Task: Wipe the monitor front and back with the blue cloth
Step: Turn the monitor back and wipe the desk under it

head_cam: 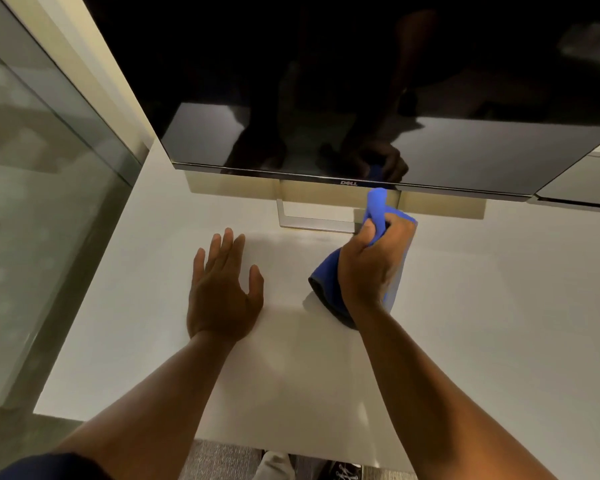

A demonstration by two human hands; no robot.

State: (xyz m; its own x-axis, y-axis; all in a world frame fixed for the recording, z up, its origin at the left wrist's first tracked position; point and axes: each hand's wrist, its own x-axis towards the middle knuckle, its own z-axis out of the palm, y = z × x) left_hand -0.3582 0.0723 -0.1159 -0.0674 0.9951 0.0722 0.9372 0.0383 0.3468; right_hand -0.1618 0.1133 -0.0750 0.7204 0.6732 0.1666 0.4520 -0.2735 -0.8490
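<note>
Right hand (pixel 371 268) clenched around the blue cloth (pixel 329 289), right of centre in the frame, fingers (pixel 369 230) closed over a bunched fold that pokes up toward the bottom bezel of the monitor (pixel 326 98); the rest of the cloth hanging down and touching the counter (pixel 499 306). Left hand (pixel 222 292) resting flat and released on the counter, left of centre, fingers spread, grasping nothing. Monitor filling the upper part of the frame, screen dark and glossy, mirroring the arms and the cloth; stand (pixel 314 221) just below it, behind the hands. Judged to be at the start of the front wipe, cloth not yet on the glass. Best done by opening the bunch into a flat pad, pressing lightly, and sweeping in long overlapping passes from one edge to the other, working down toward the lower bezel; probably worth bracing the frame or stand with the free left hand to stop the panel rocking or tilting. Glossy surface likely to show streaks, so a clean face of the cloth for a last pass. Back still to do, likely needing a reach round or a turn of the stand. Readable writing: "DELL" on the lower bezel, centre.
</note>
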